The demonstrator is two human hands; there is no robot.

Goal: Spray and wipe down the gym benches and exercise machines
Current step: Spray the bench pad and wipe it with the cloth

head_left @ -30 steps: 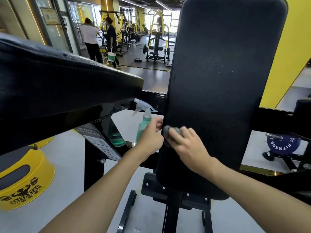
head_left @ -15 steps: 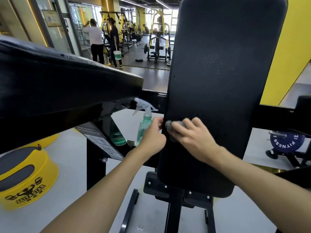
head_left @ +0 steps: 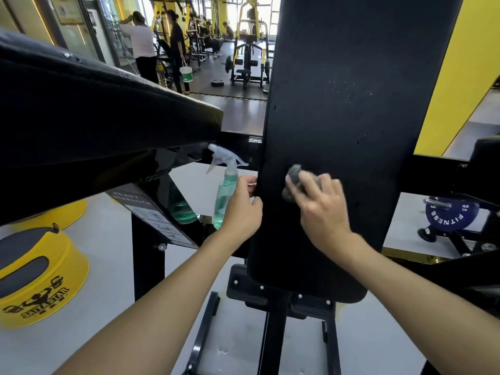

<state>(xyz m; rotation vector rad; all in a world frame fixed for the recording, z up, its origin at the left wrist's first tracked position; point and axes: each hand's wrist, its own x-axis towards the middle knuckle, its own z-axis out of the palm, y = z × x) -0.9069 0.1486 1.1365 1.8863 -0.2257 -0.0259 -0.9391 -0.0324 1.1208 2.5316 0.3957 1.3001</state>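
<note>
The small grey cloth (head_left: 293, 182), seemingly soft and light, sits bunched under the curled fingers (head_left: 328, 186) of the right hand (head_left: 322, 209), low on the upright black pad (head_left: 338, 117). The left hand (head_left: 240, 208) grips the pad's stiff left edge, beside the spray bottle (head_left: 224, 196).

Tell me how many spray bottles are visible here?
1. The spray bottle stands beyond the left hand, left of the upright pad. The green shape beside it seems a reflection; others may be hidden.
</note>
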